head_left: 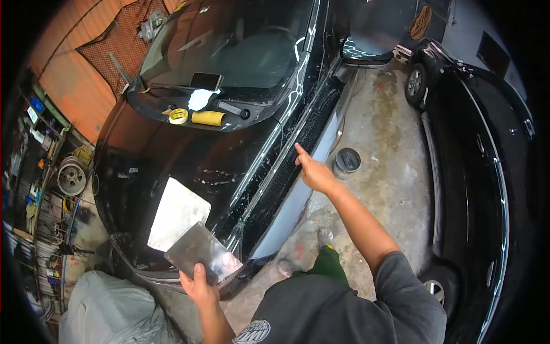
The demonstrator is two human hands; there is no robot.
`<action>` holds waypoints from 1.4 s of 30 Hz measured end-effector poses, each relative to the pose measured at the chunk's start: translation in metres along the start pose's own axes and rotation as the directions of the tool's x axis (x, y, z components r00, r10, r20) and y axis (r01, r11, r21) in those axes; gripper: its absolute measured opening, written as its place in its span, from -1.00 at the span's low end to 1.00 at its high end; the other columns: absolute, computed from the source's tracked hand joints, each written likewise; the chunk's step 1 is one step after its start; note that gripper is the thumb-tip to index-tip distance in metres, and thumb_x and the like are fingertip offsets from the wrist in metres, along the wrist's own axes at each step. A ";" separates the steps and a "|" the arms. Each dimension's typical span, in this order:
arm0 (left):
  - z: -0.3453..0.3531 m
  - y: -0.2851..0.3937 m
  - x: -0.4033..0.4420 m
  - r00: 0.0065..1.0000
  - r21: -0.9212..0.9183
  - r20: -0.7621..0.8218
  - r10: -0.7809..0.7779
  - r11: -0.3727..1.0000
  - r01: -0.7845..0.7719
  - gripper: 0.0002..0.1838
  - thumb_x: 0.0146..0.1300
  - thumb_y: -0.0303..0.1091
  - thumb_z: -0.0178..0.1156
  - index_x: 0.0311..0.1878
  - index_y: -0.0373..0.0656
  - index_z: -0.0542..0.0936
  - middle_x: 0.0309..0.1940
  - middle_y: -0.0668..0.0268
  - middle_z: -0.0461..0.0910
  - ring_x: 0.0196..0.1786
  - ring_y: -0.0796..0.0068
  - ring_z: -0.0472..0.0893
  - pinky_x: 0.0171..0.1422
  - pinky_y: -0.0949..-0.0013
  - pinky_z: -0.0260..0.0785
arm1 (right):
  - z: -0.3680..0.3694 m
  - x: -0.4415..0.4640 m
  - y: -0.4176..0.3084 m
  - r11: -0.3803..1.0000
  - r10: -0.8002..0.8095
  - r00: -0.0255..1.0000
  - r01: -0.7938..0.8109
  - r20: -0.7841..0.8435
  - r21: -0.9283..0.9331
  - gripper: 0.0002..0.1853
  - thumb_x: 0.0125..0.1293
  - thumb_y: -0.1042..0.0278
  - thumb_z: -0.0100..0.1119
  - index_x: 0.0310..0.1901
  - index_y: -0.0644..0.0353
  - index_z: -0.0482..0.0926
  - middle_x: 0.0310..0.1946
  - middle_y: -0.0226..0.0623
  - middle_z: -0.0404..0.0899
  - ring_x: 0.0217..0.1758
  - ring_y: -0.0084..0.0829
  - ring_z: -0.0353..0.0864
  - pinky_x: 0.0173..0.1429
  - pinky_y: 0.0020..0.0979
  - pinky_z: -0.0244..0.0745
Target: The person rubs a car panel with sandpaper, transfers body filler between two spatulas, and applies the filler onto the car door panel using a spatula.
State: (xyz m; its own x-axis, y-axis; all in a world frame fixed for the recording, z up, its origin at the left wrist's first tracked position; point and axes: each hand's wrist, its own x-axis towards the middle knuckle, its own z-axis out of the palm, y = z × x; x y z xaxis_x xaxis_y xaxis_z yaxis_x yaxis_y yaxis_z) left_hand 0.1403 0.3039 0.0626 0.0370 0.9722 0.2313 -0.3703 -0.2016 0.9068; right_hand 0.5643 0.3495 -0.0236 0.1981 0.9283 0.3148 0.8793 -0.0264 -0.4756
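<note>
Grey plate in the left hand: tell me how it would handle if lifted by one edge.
The grey plate is probably stiff: the left hand grips one edge and no sag shows. Its smooth, reflective face could prove slippery. It looks thin, so likely fairly light.

Two cars point(166, 148), two hands point(314, 174), one bucket point(347, 162), one phone point(206, 81) show.
</note>
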 end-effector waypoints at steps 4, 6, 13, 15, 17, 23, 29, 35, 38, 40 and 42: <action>-0.001 -0.005 0.000 0.994 0.071 -0.106 -0.017 0.997 0.024 -0.57 0.41 -0.41 0.19 0.28 -0.36 0.43 0.11 0.16 0.57 0.13 0.36 0.57 0.31 0.29 0.36 | -0.003 0.031 0.016 0.999 0.044 0.997 -0.043 0.056 -0.024 -0.75 0.22 0.62 -0.05 -0.08 0.15 0.32 0.54 -0.07 0.18 0.01 0.10 0.65 0.03 0.05 0.54; -0.002 -0.006 0.002 0.991 0.105 -0.131 -0.031 0.993 0.045 -0.56 0.41 -0.40 0.20 0.28 -0.36 0.43 0.10 0.16 0.57 0.12 0.37 0.56 0.29 0.30 0.37 | -0.002 0.034 0.015 0.998 0.037 0.997 -0.034 0.066 -0.054 -0.77 0.23 0.62 -0.05 -0.09 0.16 0.32 0.54 -0.07 0.17 -0.04 0.10 0.67 0.00 0.04 0.56; 0.010 -0.011 0.021 0.988 0.146 -0.150 -0.029 0.988 0.051 -0.56 0.40 -0.36 0.22 0.26 -0.36 0.45 0.08 0.17 0.58 0.09 0.39 0.57 0.26 0.30 0.38 | 0.018 0.011 -0.007 0.997 -0.029 0.993 0.037 0.112 -0.071 -0.80 0.23 0.58 0.01 -0.12 0.16 0.35 0.54 -0.07 0.17 -0.23 0.08 0.70 -0.15 0.02 0.60; 0.015 -0.016 0.025 0.989 0.153 -0.146 -0.028 0.987 0.051 -0.57 0.41 -0.37 0.22 0.26 -0.36 0.45 0.08 0.17 0.58 0.09 0.38 0.57 0.26 0.30 0.38 | 0.016 0.002 -0.025 0.995 -0.042 0.985 0.056 0.166 -0.082 -0.85 0.23 0.56 0.02 -0.17 0.21 0.35 0.55 0.02 0.12 -0.29 0.07 0.71 -0.22 0.03 0.62; 0.018 -0.020 0.028 0.993 0.129 -0.118 -0.029 0.991 0.044 -0.58 0.42 -0.39 0.20 0.26 -0.36 0.44 0.09 0.17 0.58 0.09 0.38 0.57 0.27 0.30 0.38 | 0.022 -0.005 -0.032 0.995 -0.063 0.981 0.075 0.183 -0.062 -0.86 0.24 0.54 0.02 -0.17 0.21 0.36 0.55 0.05 0.11 -0.33 0.06 0.71 -0.23 0.02 0.63; 0.029 -0.021 0.032 0.997 0.129 -0.082 -0.010 0.991 0.020 -0.58 0.42 -0.44 0.18 0.29 -0.37 0.43 0.11 0.16 0.58 0.11 0.37 0.58 0.29 0.30 0.38 | 0.032 -0.027 -0.067 0.994 -0.098 0.954 0.109 0.283 -0.026 -0.88 0.26 0.51 0.01 -0.17 0.21 0.36 0.57 0.08 0.05 -0.34 0.06 0.73 -0.22 0.02 0.65; 0.023 -0.024 0.025 0.992 0.104 -0.121 -0.021 0.994 0.034 -0.60 0.41 -0.46 0.18 0.26 -0.36 0.44 0.10 0.16 0.59 0.10 0.37 0.59 0.28 0.31 0.39 | 0.046 -0.047 -0.101 0.984 -0.176 0.929 0.174 0.325 0.035 -0.93 0.28 0.49 0.01 -0.24 0.21 0.34 0.52 0.25 0.09 -0.42 0.05 0.71 -0.26 -0.03 0.64; 0.021 -0.018 0.015 0.989 0.088 -0.144 -0.025 0.995 0.038 -0.61 0.41 -0.46 0.19 0.25 -0.34 0.46 0.09 0.16 0.59 0.09 0.38 0.60 0.27 0.32 0.40 | 0.054 -0.060 -0.132 0.976 -0.214 0.849 0.211 0.483 0.062 -0.90 0.31 0.46 0.00 -0.17 0.22 0.39 0.54 0.26 0.02 -0.34 0.00 0.75 -0.21 -0.05 0.66; 0.022 -0.017 0.010 0.985 0.067 -0.166 -0.037 0.997 0.048 -0.61 0.40 -0.45 0.20 0.25 -0.34 0.46 0.10 0.17 0.59 0.09 0.38 0.59 0.27 0.32 0.39 | 0.053 -0.066 -0.141 0.958 -0.282 0.804 0.270 0.524 0.101 -0.93 0.31 0.46 0.01 -0.19 0.20 0.41 0.55 0.23 0.03 -0.33 -0.04 0.75 -0.21 -0.08 0.67; 0.025 -0.016 0.005 0.984 0.066 -0.178 -0.034 0.997 0.046 -0.60 0.40 -0.46 0.20 0.25 -0.34 0.45 0.10 0.17 0.59 0.09 0.39 0.59 0.27 0.32 0.39 | 0.055 -0.070 -0.143 0.952 -0.302 0.810 0.282 0.503 0.117 -0.89 0.25 0.46 0.07 -0.18 0.18 0.45 0.56 0.12 0.06 -0.31 -0.09 0.74 -0.22 -0.12 0.65; 0.028 -0.012 0.004 0.984 0.070 -0.175 -0.024 0.997 0.037 -0.60 0.40 -0.46 0.20 0.26 -0.34 0.45 0.10 0.18 0.59 0.10 0.39 0.59 0.27 0.32 0.39 | 0.058 -0.069 -0.136 0.933 -0.354 0.821 0.345 0.448 0.105 -0.89 0.24 0.45 0.08 -0.20 0.17 0.46 0.57 0.00 0.10 -0.27 -0.15 0.72 -0.19 -0.15 0.65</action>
State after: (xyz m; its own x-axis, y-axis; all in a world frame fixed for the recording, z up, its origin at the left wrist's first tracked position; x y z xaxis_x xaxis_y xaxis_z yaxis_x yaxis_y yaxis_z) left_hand 0.1710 0.3073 0.0623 -0.1170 0.9826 0.1443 -0.3026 -0.1736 0.9372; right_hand 0.4056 0.3110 -0.0281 -0.3425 0.9377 0.0589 0.8431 0.3344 -0.4212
